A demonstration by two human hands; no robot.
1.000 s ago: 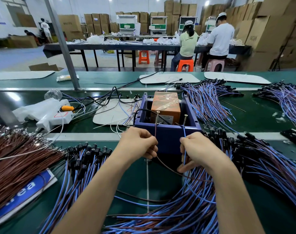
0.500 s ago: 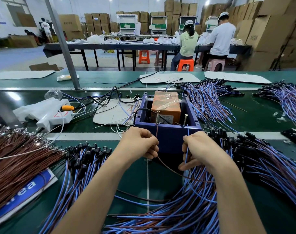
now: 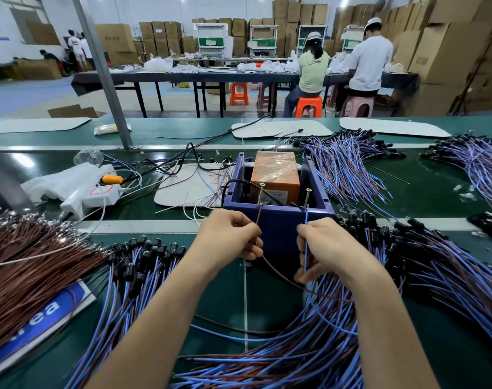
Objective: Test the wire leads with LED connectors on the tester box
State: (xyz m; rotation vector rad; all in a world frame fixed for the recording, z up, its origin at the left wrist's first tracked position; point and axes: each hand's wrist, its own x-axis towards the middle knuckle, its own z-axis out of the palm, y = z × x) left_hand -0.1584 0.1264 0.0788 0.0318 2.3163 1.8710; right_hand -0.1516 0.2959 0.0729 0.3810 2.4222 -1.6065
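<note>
Left hand point(image 3: 228, 237) is curled and pinches a brown wire point(image 3: 258, 217) between thumb and fingers; right hand point(image 3: 331, 248) is curled too and pinches a blue wire point(image 3: 306, 223). Against the frames from a second and half a second ago, almost nothing differs: both hands stay just in front of the tester box point(image 3: 278, 223), and the two wires are still held up to its near rim.

That box is a dark blue open-topped tub on the green belt point(image 3: 267, 301), dead ahead of the person, with an orange block point(image 3: 275, 175) wrapped in clear film inside it. Two screws stand up from the near wall. The brown wire rises to the foot of the left screw point(image 3: 261, 193) and the blue wire to the right screw point(image 3: 307, 197); whether the bare tips touch metal cannot be told. Below the hands both wires loop down and right into the heap of blue-and-brown leads point(image 3: 449, 270), whose black-capped ends lie just beside the box's right corner.

Room is tight. A second heap of leads point(image 3: 132, 276) lies left of the left forearm, with a bundle of plain brown wires point(image 3: 28, 270) beyond it. Only a narrow strip of bare belt shows between the forearms. A pale metal rail point(image 3: 143, 226) crosses under the box's near edge.
</note>
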